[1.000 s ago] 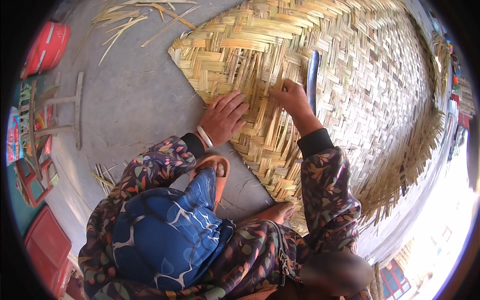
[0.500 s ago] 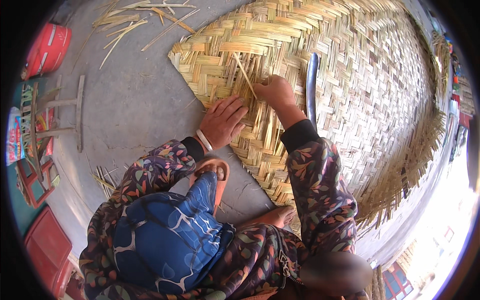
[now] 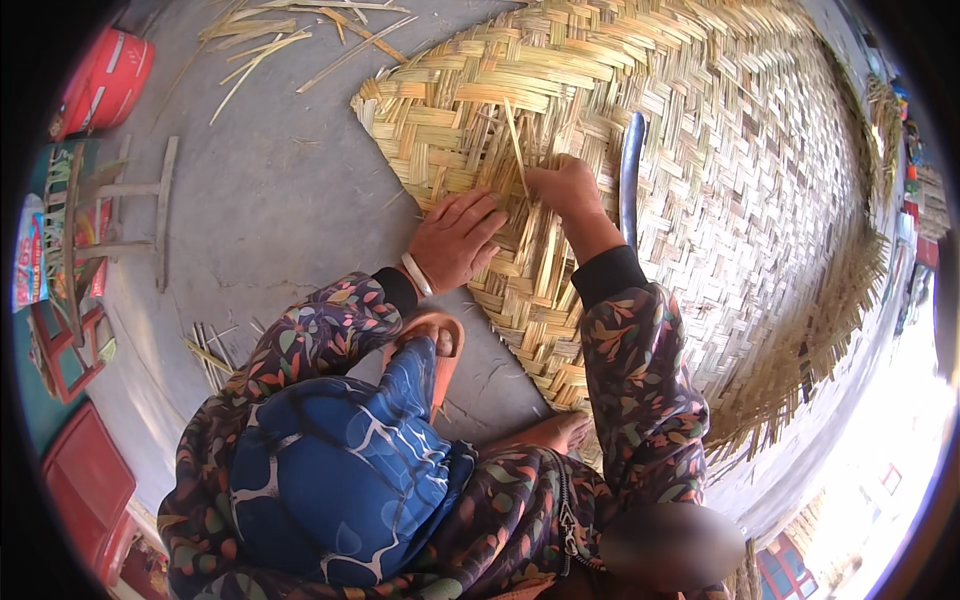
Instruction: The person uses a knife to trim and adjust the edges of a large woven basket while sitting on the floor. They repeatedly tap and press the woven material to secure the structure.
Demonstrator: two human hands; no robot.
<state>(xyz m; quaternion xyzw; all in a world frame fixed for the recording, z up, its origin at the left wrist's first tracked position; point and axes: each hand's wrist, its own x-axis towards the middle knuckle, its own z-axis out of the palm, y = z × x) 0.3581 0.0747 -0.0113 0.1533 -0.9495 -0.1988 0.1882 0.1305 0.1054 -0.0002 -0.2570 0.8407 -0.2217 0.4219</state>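
Note:
A large woven mat [image 3: 720,200] of pale, split strips spreads across the floor ahead and to the right. My left hand [image 3: 455,240], with a white bangle on its wrist, lies flat on the mat's left edge, fingers stretched over the weave. Just right of it, my right hand [image 3: 568,190] pinches a thin strip [image 3: 516,140], which stands up at a slant from the weave. The strip's lower end is hidden by my fingers. A long, curved dark blade [image 3: 631,175] rests on the mat beside my right hand.
Loose strips [image 3: 262,60] lie on the grey floor at the far left, and more [image 3: 212,355] near my left elbow. A wooden frame [image 3: 135,190], a red container [image 3: 108,82] and a red chair [image 3: 90,485] stand along the left. My sandalled foot [image 3: 435,340] is beside the mat.
The whole view has shifted slightly. My right hand keeps its pinch on the strip, which stands a little more upright. My left hand stays flat on the mat.

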